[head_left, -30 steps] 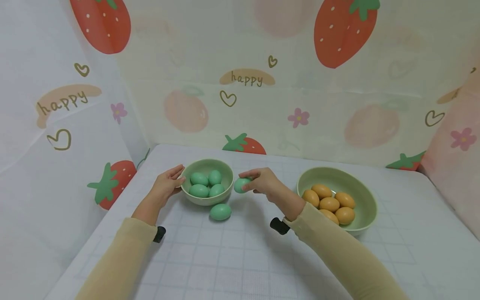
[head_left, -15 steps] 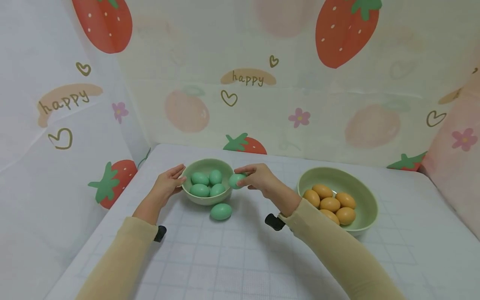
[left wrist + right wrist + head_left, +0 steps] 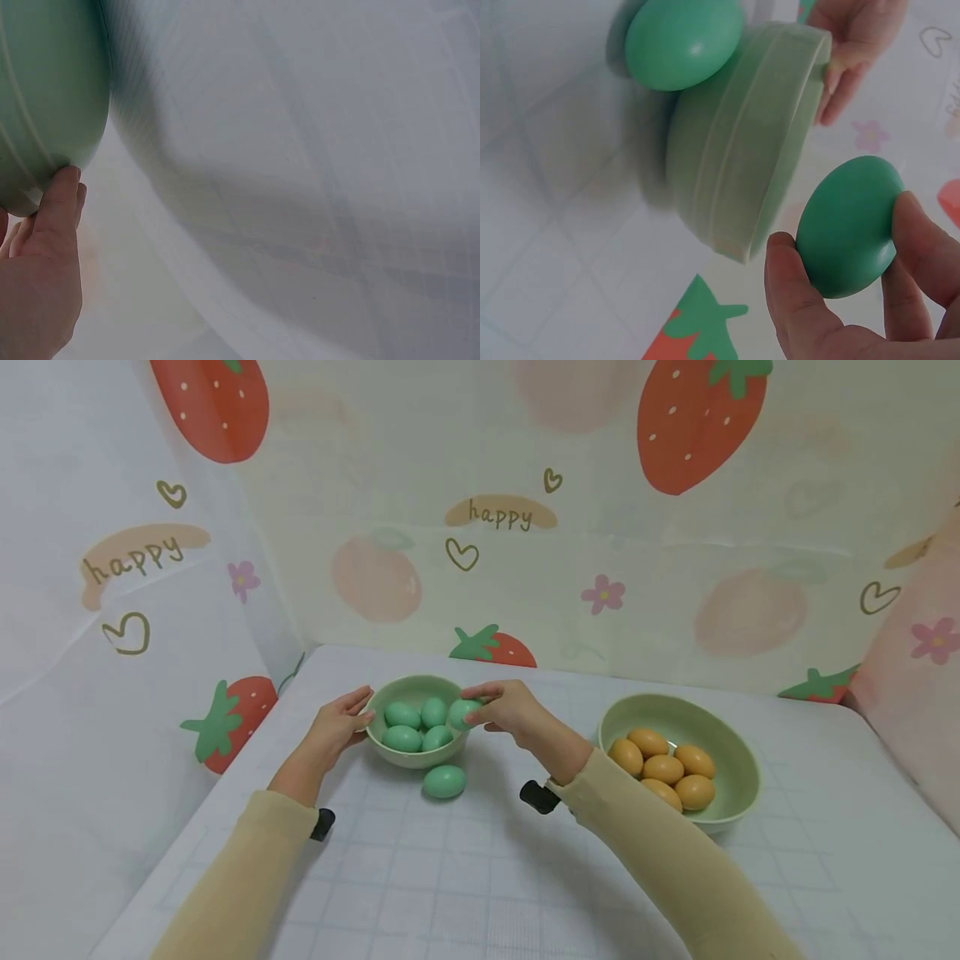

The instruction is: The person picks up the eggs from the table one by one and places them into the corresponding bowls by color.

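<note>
In the head view, my right hand (image 3: 513, 710) pinches a green egg (image 3: 463, 714) between thumb and fingers, over the right rim of the small pale-green bowl (image 3: 408, 760). The right wrist view shows that egg (image 3: 851, 225) beside the bowl's edge (image 3: 780, 150), with fingertips on both sides. My left hand (image 3: 333, 727) holds the bowl's left side, thumb at the rim and fingers along the outer wall (image 3: 52, 82). Several green eggs (image 3: 402, 739) lie inside the bowl. One more green egg (image 3: 445, 782) rests on the tablecloth just in front of it.
A larger pale-green bowl (image 3: 738, 777) with several orange-yellow eggs (image 3: 663, 769) stands at the right, partly behind the right forearm (image 3: 660, 852). White gridded cloth (image 3: 420, 877) covers the table. Printed fabric (image 3: 510, 568) hangs close behind and at both sides.
My right hand has carried its green egg leftward and slightly up, from beside the small bowl to over its rim. The left hand keeps its hold on the bowl.
</note>
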Demonstrator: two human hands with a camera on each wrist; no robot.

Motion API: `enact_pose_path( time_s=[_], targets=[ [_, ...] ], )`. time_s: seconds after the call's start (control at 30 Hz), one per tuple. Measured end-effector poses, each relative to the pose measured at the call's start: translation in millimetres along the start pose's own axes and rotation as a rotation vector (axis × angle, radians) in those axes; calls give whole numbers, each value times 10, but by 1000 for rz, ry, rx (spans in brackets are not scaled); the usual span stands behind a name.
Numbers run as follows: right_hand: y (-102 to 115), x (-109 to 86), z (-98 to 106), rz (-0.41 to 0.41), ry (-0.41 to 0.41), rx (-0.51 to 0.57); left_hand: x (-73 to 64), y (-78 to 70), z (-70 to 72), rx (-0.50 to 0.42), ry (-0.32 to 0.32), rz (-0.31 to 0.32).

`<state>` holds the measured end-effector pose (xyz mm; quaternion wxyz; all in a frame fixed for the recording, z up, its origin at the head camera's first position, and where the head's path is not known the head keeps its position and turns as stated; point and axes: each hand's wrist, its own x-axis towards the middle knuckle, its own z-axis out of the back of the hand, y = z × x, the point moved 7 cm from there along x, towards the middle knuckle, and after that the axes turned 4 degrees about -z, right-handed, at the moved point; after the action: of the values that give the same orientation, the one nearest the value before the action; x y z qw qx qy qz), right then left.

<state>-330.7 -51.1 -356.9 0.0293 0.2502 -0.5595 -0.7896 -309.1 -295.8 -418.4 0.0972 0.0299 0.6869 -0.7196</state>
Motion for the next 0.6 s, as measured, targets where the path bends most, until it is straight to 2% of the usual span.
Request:
enact_pose_path(
  time_s=[0.6],
  targets=[
    [22, 166, -245, 4, 8, 41, -47, -41, -16, -19, -3, 1]
  ],
)
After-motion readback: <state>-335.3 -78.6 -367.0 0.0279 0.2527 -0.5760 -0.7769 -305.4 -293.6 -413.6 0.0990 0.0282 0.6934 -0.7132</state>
